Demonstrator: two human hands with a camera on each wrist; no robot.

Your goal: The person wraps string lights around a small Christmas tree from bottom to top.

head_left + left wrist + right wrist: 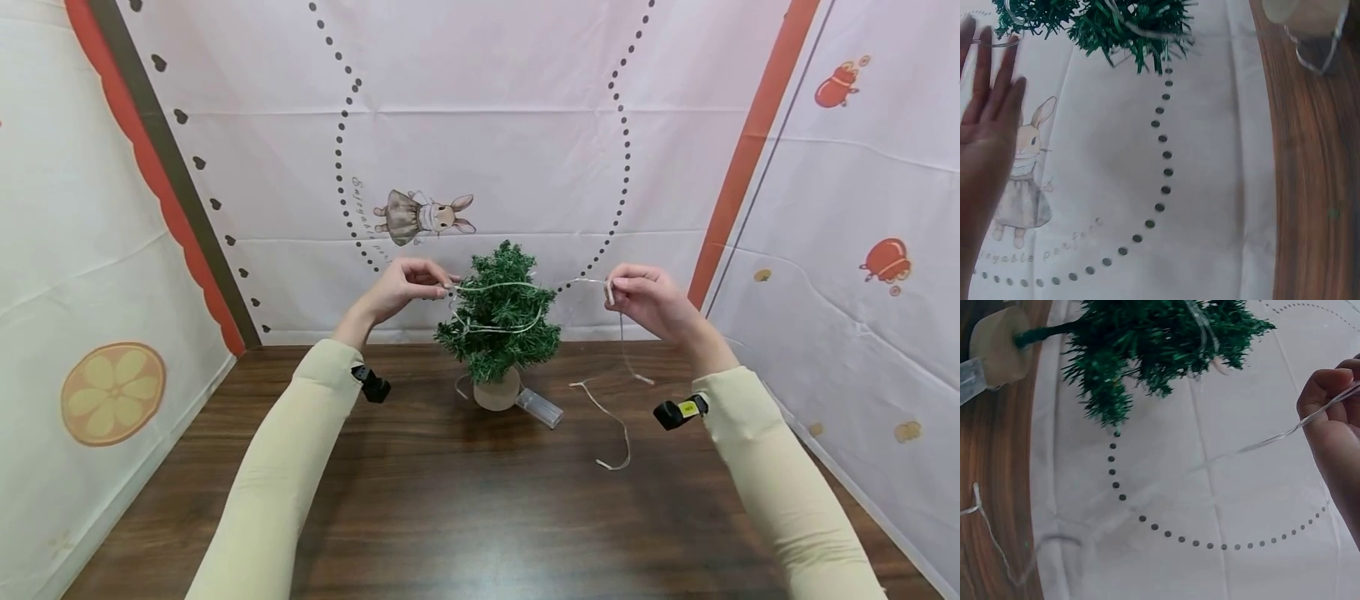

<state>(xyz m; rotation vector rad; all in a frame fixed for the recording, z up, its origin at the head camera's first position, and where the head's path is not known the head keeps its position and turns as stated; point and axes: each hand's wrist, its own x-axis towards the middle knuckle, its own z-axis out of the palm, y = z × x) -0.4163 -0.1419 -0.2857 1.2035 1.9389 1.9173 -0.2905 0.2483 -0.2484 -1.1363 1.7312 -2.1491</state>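
Observation:
A small green artificial Christmas tree (504, 265) stands on a round wooden base (496, 393) at the back of the table. Thin clear string lights (581, 280) loop around its upper and middle branches. At the tree's left side, my left hand (405, 287) pinches the wire at its fingertips; in the left wrist view the wire (997, 44) crosses the fingers. Off to the right, my right hand (651, 298) grips a gathered length of the wire, held taut toward the tree. From that hand, a loose length of wire (622, 346) hangs down to the table.
A clear battery box (540, 408) lies against the base's right side. Part of the wire (627, 437) curves over the brown wooden table (450, 500) on the right. Close behind the tree hangs a printed cloth backdrop (480, 150).

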